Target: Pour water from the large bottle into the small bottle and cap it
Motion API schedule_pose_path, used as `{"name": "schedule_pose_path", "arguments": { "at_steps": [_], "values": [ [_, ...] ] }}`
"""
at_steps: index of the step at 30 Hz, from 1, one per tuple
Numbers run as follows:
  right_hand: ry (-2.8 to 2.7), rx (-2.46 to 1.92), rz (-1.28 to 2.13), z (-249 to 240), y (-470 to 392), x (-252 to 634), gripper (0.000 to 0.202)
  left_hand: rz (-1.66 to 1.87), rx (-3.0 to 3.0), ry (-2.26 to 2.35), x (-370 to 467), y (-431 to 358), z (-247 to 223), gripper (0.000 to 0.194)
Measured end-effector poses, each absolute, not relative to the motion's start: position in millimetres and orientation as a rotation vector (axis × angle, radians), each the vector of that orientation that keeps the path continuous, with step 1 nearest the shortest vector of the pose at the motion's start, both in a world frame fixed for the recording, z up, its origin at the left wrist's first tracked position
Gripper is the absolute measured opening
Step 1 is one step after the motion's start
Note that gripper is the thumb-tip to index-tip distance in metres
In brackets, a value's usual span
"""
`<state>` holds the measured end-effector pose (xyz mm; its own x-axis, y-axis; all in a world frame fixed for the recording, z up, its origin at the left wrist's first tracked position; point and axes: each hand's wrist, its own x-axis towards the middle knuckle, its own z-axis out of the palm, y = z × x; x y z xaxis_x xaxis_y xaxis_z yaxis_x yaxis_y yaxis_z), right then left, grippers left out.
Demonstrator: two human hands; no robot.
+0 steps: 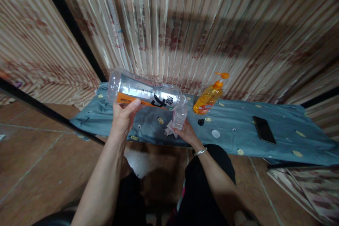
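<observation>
Green-blue cloth covers the tabletop [234, 114], and above its left half we hold the large clear bottle [145, 91], nearly level on its side with its neck toward the right. We judge its walls thin and smooth, so a hard squeeze would probably buckle it; we can't tell how much liquid it holds, hence its weight. A broad, gentle grip round the labelled body seems best. Our left hand [124, 114] is closed round it on the base side of its middle, thumb along the near side, so the neck reaches well past the grip. Toward the far edge stands the orange pump bottle [208, 100]. Our small clear bottle [180, 116] looks light and easily dented; we would pinch it low, leaving the mouth free. Our right hand [187, 132] wraps its lower part, and its top stands at the large bottle's mouth, though we cannot tell whether the 2 rims touch. Near the right edge lies the dark phone [264, 129]; near the front edge we see crumpled tissue [169, 130] beside the small bottle, then the white disc [215, 133] and the little black piece [201, 122].
</observation>
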<state>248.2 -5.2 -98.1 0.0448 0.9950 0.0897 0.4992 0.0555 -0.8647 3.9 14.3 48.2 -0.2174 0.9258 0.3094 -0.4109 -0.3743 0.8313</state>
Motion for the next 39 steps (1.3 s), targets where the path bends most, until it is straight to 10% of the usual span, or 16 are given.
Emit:
{"name": "schedule_pose_path", "arguments": {
  "at_steps": [39],
  "values": [
    [-1.591, -1.558, 0.784, -97.5, -3.9, 248.1, 0.074, 1.774, 1.020, 0.770, 6.7, 14.4, 47.8, 0.067]
  ]
}}
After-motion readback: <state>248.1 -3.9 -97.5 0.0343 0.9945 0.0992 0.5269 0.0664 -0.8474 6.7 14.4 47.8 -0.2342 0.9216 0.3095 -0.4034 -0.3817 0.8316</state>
